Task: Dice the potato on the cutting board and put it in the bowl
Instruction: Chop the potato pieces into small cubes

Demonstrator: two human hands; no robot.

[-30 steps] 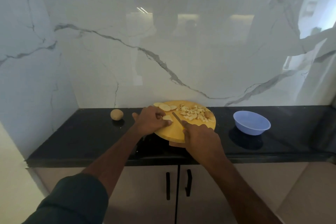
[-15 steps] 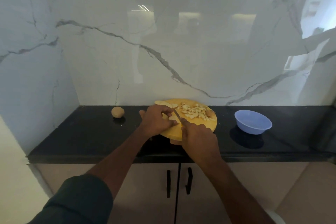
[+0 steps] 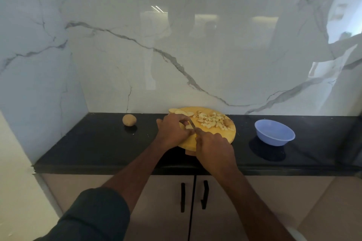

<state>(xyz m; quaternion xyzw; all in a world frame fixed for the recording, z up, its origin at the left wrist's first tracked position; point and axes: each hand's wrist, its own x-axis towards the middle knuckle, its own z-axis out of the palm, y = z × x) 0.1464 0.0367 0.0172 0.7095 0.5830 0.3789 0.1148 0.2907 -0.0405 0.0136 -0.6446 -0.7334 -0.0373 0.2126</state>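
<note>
My left hand [image 3: 173, 130] is curled over a potato slice [image 3: 188, 126] near the left edge of the cutting board [image 3: 219, 139], fingers bent down onto it to pin it flat. My right hand [image 3: 214, 147] is clamped round the handle of the knife [image 3: 192, 124], whose blade angles up and away from me and comes down right beside my left fingertips.

The main risk, as I judge it, is that closeness: the slice is small and mostly hidden under my fingers, so if it slips or I let a fingertip creep out, the edge meets skin instead of potato. A thin wet slice can also skate sideways under pressure and leave uneven pieces. The board overhangs the front edge of the dark surface [image 3: 98, 143] a little, so a heavy downward push near that edge could rock it.

The diced pieces [image 3: 210, 121] lie heaped on the far right part of the board, just beyond the blade and well clear of my left hand. A few uncut slices [image 3: 181, 112] wait at the far left rim, just past my left knuckles. When I sweep the dice across, pieces could spill onto the surface, because the blue bowl [image 3: 274, 133] stands apart from the board to the right, and nothing is in it yet. A whole potato [image 3: 129, 119] sits alone to the left, away from both hands.
</note>
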